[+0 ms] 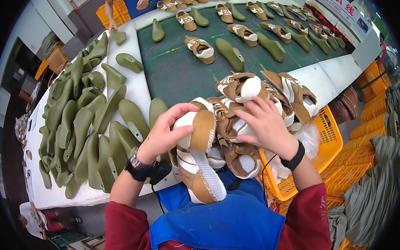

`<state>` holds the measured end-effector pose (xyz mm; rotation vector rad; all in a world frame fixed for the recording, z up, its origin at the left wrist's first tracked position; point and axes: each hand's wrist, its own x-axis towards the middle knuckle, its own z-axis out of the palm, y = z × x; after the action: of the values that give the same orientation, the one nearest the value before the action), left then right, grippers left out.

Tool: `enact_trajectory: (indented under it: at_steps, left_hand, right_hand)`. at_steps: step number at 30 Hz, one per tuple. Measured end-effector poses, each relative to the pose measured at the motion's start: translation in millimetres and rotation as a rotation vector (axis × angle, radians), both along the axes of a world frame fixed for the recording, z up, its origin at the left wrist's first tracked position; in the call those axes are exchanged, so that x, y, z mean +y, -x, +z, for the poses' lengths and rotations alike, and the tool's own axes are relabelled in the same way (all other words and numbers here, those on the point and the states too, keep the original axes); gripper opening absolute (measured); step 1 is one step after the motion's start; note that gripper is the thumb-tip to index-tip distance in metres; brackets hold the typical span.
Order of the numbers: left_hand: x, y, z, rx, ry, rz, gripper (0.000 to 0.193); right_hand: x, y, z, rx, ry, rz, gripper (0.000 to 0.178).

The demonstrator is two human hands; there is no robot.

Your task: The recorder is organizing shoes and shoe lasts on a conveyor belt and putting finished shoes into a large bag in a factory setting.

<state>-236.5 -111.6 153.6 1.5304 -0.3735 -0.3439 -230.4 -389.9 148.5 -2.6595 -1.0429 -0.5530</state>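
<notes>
- Shoe (pixel 203 133) pinched by left hand (pixel 157 135), at left of shoe pile (pixel 247 89).
- Pile touched by right hand (pixel 271 130), fingers spread.
- Shoe best held firmly but uncrushed; pile best kept steady.

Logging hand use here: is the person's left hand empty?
No, the left hand holds a brown-and-white shoe, its thumb lying on the white part.

Lasts (pixel 81 119) lie left of the shoe pile (pixel 227 121); a basket (pixel 329 130) right.
</notes>
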Motion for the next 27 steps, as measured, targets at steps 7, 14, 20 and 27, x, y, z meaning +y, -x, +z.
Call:
enact_trajectory:
  at_steps: [7, 14, 20, 27]
  left_hand:
    - [-30.5, 31.8, -17.0, -0.441, -0.715, -0.338, 0.054]
    - [-18.7, 33.0, -13.6, -0.489, -0.655, -0.259, 0.059]
    - [7.0, 39.6, 2.5, -0.368, -0.676, -0.185, 0.059]
    - [20.3, 51.6, -23.6, -0.296, -0.501, -0.052, 0.057]
  right_hand:
    - [19.9, -71.1, 29.8, 0.134, 0.109, 0.079, 0.032]
    - [57.4, -159.7, -0.4, 0.512, 0.839, 0.217, 0.054]
    - [8.9, -144.9, 52.1, 0.541, 0.299, 0.115, 0.043]
    - [-99.7, -58.3, 92.6, 0.350, -0.015, -0.151, 0.035]
